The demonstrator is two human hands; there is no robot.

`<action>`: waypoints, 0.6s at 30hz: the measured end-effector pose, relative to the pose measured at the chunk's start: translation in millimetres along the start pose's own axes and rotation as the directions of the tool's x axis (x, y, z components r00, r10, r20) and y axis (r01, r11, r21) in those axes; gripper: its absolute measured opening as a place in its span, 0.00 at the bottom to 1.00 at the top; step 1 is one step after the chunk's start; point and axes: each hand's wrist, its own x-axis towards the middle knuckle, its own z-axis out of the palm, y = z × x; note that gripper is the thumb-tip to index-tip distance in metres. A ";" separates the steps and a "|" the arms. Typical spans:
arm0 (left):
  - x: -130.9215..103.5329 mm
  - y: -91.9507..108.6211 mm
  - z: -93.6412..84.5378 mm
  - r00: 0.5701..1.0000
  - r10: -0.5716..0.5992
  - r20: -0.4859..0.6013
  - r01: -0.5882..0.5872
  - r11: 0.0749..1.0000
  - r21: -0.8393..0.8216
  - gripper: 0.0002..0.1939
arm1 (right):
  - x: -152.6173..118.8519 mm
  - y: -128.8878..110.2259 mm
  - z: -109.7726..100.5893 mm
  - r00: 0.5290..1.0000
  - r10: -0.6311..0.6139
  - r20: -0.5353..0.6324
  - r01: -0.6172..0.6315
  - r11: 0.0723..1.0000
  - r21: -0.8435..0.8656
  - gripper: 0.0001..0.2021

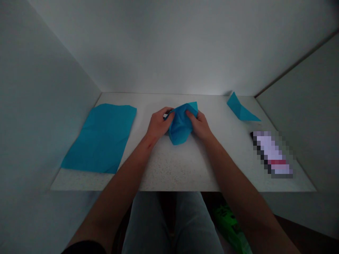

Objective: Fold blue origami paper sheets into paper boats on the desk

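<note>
A crumpled, partly folded piece of blue paper (pixel 181 125) is held just above the middle of the table, between both hands. My left hand (pixel 159 121) grips its left edge, thumb on the near face and fingers curled behind. On the other side, my right hand (pixel 200 123) pinches the upper right part, its thumb pressed on the paper. The fingers behind the sheet are mostly hidden. A small corner of the paper sticks up beside the right thumb.
A flat blue sheet (pixel 103 137) lies at the left of the white speckled table (pixel 177 169). At the back right stands a folded blue paper piece (pixel 241 108). A blurred-out phone-like object (pixel 272 151) lies near the right edge. Walls enclose the table's back and sides.
</note>
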 end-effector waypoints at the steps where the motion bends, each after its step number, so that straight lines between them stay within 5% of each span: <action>1: 0.0 0.0 -0.3 1.000 -0.005 0.002 0.005 1.000 0.008 0.12 | -0.5 0.4 -0.4 1.000 -0.001 -0.007 0.001 1.000 -0.023 0.24; 7: -0.1 4.1 -4.8 0.987 0.043 -0.154 -0.044 0.999 -0.007 0.14 | -4.2 -4.4 -2.0 0.983 -0.112 0.142 0.140 0.970 -0.200 0.20; 13: -4.0 13.9 -5.3 0.983 0.174 -0.066 -0.164 0.977 0.133 0.12 | -5.7 -10.7 -3.4 0.965 -0.192 0.177 0.240 0.918 -0.316 0.21; 18: -3.5 11.9 -6.2 0.977 0.190 -0.102 -0.176 0.976 0.129 0.03 | -5.9 -13.5 -3.7 0.924 -0.260 0.282 0.354 0.860 -0.368 0.20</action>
